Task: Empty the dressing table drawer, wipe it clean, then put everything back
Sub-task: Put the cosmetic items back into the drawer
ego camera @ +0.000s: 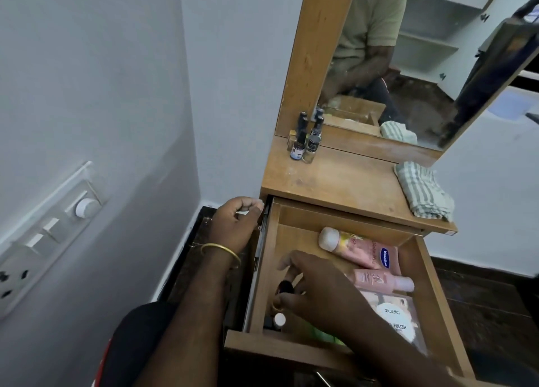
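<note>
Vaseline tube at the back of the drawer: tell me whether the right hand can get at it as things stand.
Probably yes. The Vaseline tube lies uncovered in the open drawer, just beyond the right hand, with nothing between them.

Soft, even light; wide-angle warp

Diffuse indoor light, no hard shadows. Wall left of the left hand (pixel 234 224) bows with lens curve. Right hand (pixel 313 284) slightly motion-soft. Mirror (pixel 408 66) above hands smudgy, reflection hazy. Corners stretched.
</note>
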A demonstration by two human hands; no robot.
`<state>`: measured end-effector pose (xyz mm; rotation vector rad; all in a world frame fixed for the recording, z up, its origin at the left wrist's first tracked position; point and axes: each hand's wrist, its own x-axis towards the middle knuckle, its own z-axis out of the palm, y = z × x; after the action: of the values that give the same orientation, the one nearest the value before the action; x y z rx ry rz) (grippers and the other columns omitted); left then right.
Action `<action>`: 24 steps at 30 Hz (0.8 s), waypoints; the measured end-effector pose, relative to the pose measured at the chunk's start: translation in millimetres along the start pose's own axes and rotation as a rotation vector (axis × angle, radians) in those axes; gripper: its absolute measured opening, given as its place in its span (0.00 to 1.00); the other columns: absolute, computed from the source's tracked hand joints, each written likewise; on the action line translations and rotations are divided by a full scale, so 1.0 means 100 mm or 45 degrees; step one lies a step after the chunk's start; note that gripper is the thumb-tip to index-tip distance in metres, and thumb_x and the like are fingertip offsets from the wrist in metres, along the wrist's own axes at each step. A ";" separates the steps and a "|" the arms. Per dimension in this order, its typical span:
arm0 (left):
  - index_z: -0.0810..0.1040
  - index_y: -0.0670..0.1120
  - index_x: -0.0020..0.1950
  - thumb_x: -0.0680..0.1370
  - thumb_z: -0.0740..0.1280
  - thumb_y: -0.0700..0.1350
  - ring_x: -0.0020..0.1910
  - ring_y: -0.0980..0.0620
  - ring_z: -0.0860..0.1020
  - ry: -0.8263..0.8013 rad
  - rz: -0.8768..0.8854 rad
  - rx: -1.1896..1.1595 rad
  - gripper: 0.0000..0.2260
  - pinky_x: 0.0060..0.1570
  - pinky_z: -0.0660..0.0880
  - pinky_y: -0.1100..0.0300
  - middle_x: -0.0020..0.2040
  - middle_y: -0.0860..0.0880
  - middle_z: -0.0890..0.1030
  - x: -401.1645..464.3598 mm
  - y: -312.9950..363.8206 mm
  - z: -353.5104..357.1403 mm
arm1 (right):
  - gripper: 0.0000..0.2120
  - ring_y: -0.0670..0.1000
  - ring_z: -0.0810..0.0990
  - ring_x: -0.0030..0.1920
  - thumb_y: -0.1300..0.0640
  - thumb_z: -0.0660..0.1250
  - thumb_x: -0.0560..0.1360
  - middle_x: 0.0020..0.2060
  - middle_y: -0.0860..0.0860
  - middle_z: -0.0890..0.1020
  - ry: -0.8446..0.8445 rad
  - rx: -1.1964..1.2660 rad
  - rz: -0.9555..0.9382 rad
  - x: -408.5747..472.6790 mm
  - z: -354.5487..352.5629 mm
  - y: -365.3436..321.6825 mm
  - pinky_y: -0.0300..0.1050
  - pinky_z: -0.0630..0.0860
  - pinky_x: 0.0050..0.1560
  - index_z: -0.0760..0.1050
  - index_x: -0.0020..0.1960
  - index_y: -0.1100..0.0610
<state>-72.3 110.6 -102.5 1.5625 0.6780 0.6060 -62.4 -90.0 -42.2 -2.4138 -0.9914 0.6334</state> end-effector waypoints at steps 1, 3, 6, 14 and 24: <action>0.84 0.52 0.46 0.75 0.72 0.48 0.43 0.51 0.83 -0.006 -0.002 0.002 0.03 0.50 0.81 0.51 0.42 0.55 0.84 -0.01 -0.01 0.00 | 0.20 0.42 0.80 0.44 0.51 0.77 0.69 0.48 0.42 0.80 -0.010 0.011 0.005 0.02 0.04 0.00 0.49 0.81 0.48 0.72 0.55 0.40; 0.85 0.51 0.46 0.75 0.72 0.48 0.44 0.50 0.83 -0.017 -0.001 0.012 0.03 0.51 0.81 0.48 0.43 0.55 0.85 -0.01 -0.01 -0.01 | 0.20 0.43 0.81 0.42 0.52 0.78 0.68 0.47 0.42 0.80 -0.010 0.040 0.001 0.05 0.08 0.01 0.49 0.82 0.46 0.73 0.54 0.42; 0.84 0.52 0.46 0.75 0.72 0.47 0.44 0.50 0.83 -0.025 -0.016 0.007 0.02 0.52 0.81 0.48 0.43 0.55 0.85 -0.01 0.01 -0.02 | 0.20 0.45 0.82 0.39 0.52 0.79 0.66 0.46 0.44 0.81 -0.025 0.100 0.001 0.09 0.10 0.01 0.53 0.82 0.44 0.73 0.53 0.43; 0.84 0.51 0.47 0.76 0.72 0.46 0.46 0.53 0.83 -0.058 -0.031 -0.010 0.02 0.51 0.81 0.55 0.44 0.54 0.85 0.01 0.00 0.01 | 0.20 0.47 0.85 0.45 0.52 0.77 0.69 0.46 0.50 0.86 -0.202 0.402 0.091 0.10 0.01 0.07 0.55 0.82 0.52 0.73 0.57 0.43; 0.84 0.47 0.48 0.76 0.71 0.43 0.43 0.54 0.82 -0.017 -0.019 -0.047 0.02 0.40 0.77 0.69 0.42 0.51 0.84 0.03 -0.01 0.01 | 0.07 0.38 0.79 0.38 0.51 0.72 0.75 0.40 0.45 0.81 0.256 0.242 -0.097 0.33 -0.56 -0.13 0.36 0.76 0.38 0.77 0.51 0.44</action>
<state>-69.6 111.5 -103.3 1.5247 0.6646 0.5932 -17.1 -70.6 1.7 -2.2118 -0.8925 0.4273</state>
